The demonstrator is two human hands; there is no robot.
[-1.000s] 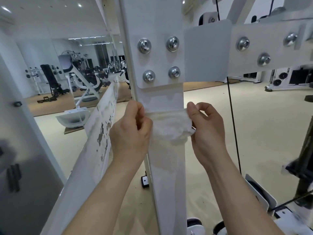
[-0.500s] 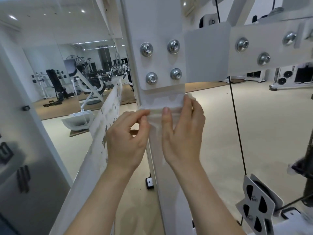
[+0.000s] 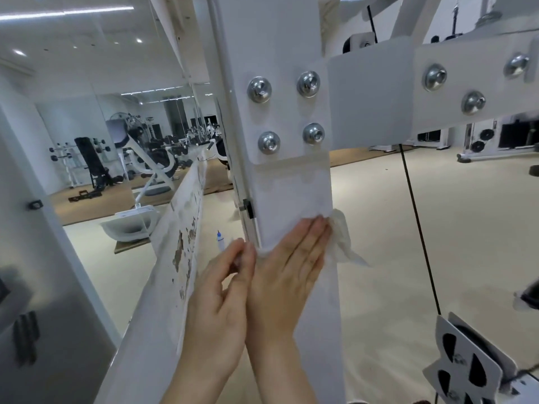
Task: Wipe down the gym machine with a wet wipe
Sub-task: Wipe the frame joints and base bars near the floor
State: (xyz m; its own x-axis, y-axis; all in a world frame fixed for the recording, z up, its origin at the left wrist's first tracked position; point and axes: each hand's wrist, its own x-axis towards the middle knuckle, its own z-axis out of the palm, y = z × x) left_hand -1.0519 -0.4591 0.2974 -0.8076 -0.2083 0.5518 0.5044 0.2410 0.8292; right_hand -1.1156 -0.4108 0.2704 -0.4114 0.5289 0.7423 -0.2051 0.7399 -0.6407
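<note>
Left hand (image 3: pixel 224 293) sits at the post's (image 3: pixel 291 185) left edge with its fingers loosely bent. Can't tell if it's pinching the wipe (image 3: pixel 344 243). Right hand (image 3: pixel 291 266) lies flat on the post's front, fingers straight and together, pressing the wipe, which bunches out past the right edge. I'd spread it flat and drag straight down. The post looks streaky-damp under the bolts (image 3: pixel 259 90). Left of it there's a peeling beam (image 3: pixel 186 243), and to the right a black cable (image 3: pixel 414 214).
</note>
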